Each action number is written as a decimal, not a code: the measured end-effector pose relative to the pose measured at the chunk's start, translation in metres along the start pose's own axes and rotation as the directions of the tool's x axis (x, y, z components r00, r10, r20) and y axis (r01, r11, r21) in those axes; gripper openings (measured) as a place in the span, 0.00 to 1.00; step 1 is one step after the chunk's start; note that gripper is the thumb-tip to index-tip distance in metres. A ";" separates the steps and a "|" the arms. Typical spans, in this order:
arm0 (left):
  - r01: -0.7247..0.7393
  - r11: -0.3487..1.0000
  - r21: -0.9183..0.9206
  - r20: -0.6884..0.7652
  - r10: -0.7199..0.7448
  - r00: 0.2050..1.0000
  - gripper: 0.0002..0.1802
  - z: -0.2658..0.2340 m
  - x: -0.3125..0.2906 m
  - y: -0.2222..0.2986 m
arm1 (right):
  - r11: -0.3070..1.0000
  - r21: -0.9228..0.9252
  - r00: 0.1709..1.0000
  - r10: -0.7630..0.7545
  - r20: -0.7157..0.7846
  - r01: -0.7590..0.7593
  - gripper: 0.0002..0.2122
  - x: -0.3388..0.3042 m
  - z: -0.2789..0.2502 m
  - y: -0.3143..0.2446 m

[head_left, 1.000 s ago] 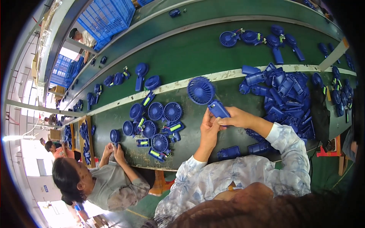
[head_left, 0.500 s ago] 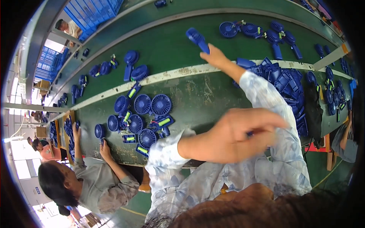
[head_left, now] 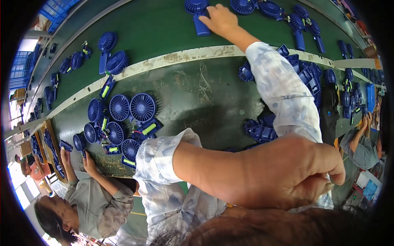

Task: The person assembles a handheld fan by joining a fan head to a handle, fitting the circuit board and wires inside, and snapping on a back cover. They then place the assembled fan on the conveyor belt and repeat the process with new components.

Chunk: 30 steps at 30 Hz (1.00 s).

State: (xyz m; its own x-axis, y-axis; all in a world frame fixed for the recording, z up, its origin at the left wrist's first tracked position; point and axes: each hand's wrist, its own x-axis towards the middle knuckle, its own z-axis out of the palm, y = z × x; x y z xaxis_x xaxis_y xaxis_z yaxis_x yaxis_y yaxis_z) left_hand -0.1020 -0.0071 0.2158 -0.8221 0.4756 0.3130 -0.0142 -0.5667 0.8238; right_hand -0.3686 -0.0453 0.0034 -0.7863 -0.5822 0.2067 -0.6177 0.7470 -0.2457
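Note:
Across the near foreground reaches my left hand, its fingers curled together close to the camera; what they hold, if anything, is hidden. My right hand is stretched out over the green conveyor belt, fingers apart. It lies at the right side of a blue handheld fan, with the thumb against or just over its handle. That fan rests on the belt, handle toward me. Under and beside my right forearm is a heap of blue plastic casing parts. More blue casings lie near my left hand.
Left on the bench stand several blue fan heads with green-yellow batteries. More fans line the belt. A white rail divides belt and bench. A co-worker handles a fan at left; another person sits far right.
The fan my right hand held in the air now lies on the belt, and the fingers have spread from it. My left hand has come nearer and rightward. The whole view has shifted.

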 end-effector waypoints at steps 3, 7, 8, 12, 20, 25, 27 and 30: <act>-0.166 0.977 0.131 -0.013 0.169 0.985 0.13 -0.005 -0.009 -0.019 | 0.967 -0.223 0.975 -0.159 -0.153 0.123 0.14 0.012 -0.043 0.050; -0.180 0.906 0.384 -0.008 0.198 0.980 0.17 -0.027 -0.027 -0.025 | 0.965 -0.263 1.000 -0.013 0.023 0.019 0.28 0.034 -0.067 0.113; -0.073 0.897 0.435 -0.088 0.123 0.989 0.17 -0.034 -0.030 -0.034 | 0.978 -0.207 0.995 0.040 0.091 -0.020 0.31 0.035 -0.071 0.134; 0.320 0.916 0.241 -0.475 -0.176 0.862 0.15 -0.046 -0.062 -0.093 | 0.969 -0.230 0.942 -0.004 0.336 0.087 0.38 0.051 -0.072 0.143; 0.336 0.941 0.030 -0.734 -0.207 0.647 0.14 -0.060 -0.128 -0.142 | 0.995 -0.089 0.933 0.071 0.353 -0.042 0.35 0.055 -0.071 0.122; 0.296 0.955 0.006 -0.836 -0.157 0.526 0.13 -0.059 -0.129 -0.143 | 0.989 -0.141 0.950 0.003 0.312 0.043 0.31 0.050 -0.065 0.130; 0.285 0.958 0.017 -0.848 -0.138 0.512 0.13 -0.053 -0.132 -0.148 | 0.986 -0.157 0.982 -0.030 0.184 0.059 0.32 0.035 -0.059 0.114; 0.301 0.953 0.042 -0.837 -0.131 0.531 0.13 -0.042 -0.129 -0.149 | 1.000 -0.030 0.999 0.005 -0.049 -0.006 0.32 0.032 -0.076 0.133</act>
State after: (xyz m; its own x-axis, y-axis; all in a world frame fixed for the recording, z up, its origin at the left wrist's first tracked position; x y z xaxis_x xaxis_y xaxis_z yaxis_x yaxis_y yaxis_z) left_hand -0.0178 -0.0119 0.0329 -0.9111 -0.2365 -0.3375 -0.2372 -0.3687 0.8988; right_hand -0.4753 0.0600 0.0490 -0.7876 -0.5622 0.2521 -0.6123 0.7597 -0.2188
